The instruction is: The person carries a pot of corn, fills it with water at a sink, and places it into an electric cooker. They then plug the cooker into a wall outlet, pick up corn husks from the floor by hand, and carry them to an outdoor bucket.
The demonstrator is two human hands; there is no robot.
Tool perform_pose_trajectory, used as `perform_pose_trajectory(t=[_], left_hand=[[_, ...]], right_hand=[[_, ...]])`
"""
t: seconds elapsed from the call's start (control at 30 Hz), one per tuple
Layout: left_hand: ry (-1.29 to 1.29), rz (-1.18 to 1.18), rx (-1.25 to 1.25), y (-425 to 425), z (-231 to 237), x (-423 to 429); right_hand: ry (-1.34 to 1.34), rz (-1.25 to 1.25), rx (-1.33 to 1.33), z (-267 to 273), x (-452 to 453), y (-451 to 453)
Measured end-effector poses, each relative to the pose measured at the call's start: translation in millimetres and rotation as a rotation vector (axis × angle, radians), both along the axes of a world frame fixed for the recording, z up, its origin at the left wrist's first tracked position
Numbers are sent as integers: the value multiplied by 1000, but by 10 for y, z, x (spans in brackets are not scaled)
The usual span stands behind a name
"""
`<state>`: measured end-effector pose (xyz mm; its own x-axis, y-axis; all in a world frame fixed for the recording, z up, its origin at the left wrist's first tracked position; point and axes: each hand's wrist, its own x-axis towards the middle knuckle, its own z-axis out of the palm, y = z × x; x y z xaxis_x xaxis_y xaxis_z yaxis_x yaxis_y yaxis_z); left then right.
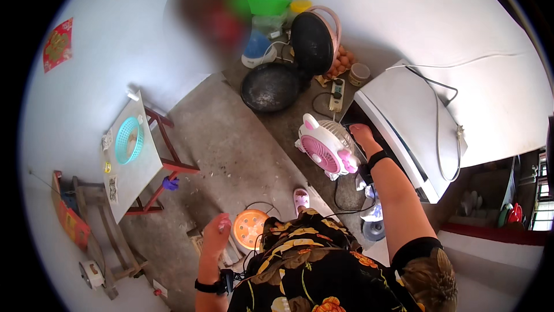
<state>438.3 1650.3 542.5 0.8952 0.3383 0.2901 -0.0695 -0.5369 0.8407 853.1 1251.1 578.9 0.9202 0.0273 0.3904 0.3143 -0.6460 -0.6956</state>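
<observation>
My right hand (361, 133) reaches to the dark front of a white box-shaped appliance (400, 95), just behind a pink and white animal-eared fan (322, 153). Its fingertips are partly lost against the dark surface, so contact is unclear. My left hand (217, 230) is raised at the lower middle with curled fingers. Something small and pale may show at its fingers, too unclear to name. Close beside it is an orange plastic stool (251, 229) with holes in its seat. The fan faces away from my right hand and stands on the raised floor.
An open electric griddle (272, 87), a power strip (337, 95), brown eggs (342, 62) and a lidded tub (359, 74) sit ahead. Cables trail near the fan. At left stands a table (149, 178) bearing a turquoise basket (129, 140). A floor step edge (264, 132) runs diagonally.
</observation>
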Motion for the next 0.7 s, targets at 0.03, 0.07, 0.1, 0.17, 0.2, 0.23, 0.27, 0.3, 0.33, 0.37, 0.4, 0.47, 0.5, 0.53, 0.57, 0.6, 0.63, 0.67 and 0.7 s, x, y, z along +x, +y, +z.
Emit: perform_pose_trajectory(t=[0.03, 0.07, 0.1, 0.17, 0.2, 0.23, 0.27, 0.3, 0.33, 0.37, 0.4, 0.47, 0.5, 0.53, 0.57, 0.6, 0.63, 0.67, 0.7], left_hand=[[-10, 3, -10, -18, 37, 30], [-15, 24, -23, -12, 35, 15], [-13, 33, -23, 15, -9, -3], [46, 7, -89, 62, -106, -6], [45, 6, -89, 63, -124, 3], [41, -11, -94, 60, -141, 10], [36, -32, -99, 44, -132, 24], [35, -36, -98, 31, -116, 40], [46, -30, -63, 21, -93, 61], [58, -19, -29, 20, -74, 68], [58, -17, -29, 29, -80, 83], [18, -45, -43, 47, -98, 124], [18, -45, -43, 46, -95, 128], [16, -55, -51, 41, -89, 129], [15, -65, -58, 25, -66, 138], [15, -66, -58, 14, -36, 144], [22, -69, -55, 3, 2, 148], [29, -72, -51, -10, 27, 148], [29, -71, -51, -17, 26, 154]], right_hand=[[70, 11, -47, -8, 57, -35], [74, 22, -50, -4, 41, 54], [156, 40, -119, 45, -24, 145], [260, 53, -104, 71, -161, 206], [259, 51, -104, 39, -197, 195], [321, 81, -34, 18, -237, 190], [382, 107, 39, 8, -250, 164], [418, 120, -15, 18, -243, 141], [418, 116, -14, 3, -256, 116], [406, 171, 65, -11, -295, 119], [393, 225, 144, -16, -324, 127], [399, 262, 137, -3, -351, 167], [405, 297, 129, 6, -366, 187], [405, 298, 129, 11, -385, 203], [438, 321, 146, 18, -408, 215], [471, 345, 164, 28, -430, 226], [471, 344, 164, 41, -448, 236], [481, 366, 207, 62, -470, 249], [490, 388, 250, 81, -492, 263]])
